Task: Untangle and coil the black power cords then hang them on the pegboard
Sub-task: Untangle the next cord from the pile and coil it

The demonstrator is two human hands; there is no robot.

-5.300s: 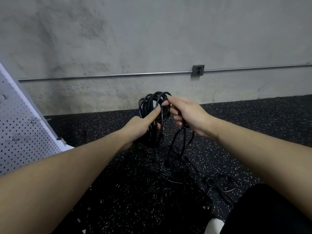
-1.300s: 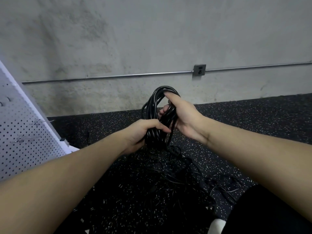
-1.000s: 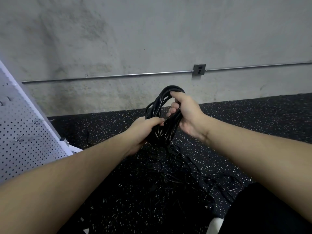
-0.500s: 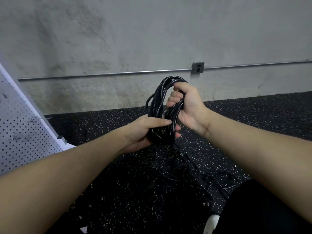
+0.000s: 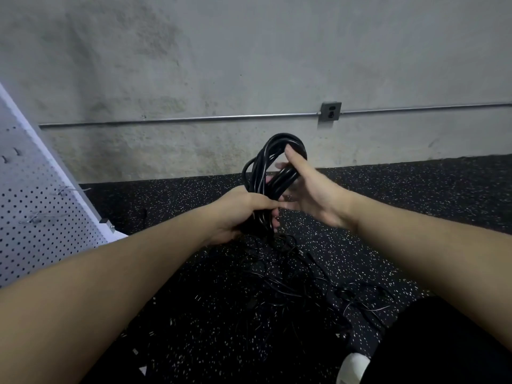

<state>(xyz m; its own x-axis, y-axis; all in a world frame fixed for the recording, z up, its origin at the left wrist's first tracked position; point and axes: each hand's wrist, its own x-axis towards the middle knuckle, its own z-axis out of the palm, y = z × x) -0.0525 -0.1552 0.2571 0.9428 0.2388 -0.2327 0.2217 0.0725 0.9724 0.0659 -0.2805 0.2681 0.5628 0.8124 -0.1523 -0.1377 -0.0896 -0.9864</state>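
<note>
Left hand [image 5: 238, 214] clamped round the lower end of a coiled black power cord [image 5: 266, 167], fingers wrapped across the bundled strands, thumb over the front. Coil held upright in the air above the floor, its top loop rising in front of the wall's base. Right hand [image 5: 310, 192] just beside the coil's upper half, fingers mostly straight and spread, thumb laid against the top loop and fingertips touching the strands; loosened, not closed round the cord. Both bare forearms reaching in from the lower corners.

Directly below the hands, a tangle of loose black cords [image 5: 288, 275] sprawled over the black speckled rubber floor [image 5: 415, 195]. At left, white pegboard [image 5: 36, 217] leaning at a slant, metal hooks [image 5: 69, 189] sticking out from it, nothing on them. Behind, bare concrete wall [image 5: 221, 51] with a metal conduit [image 5: 180, 119] running level into an outlet box [image 5: 330, 110].
</note>
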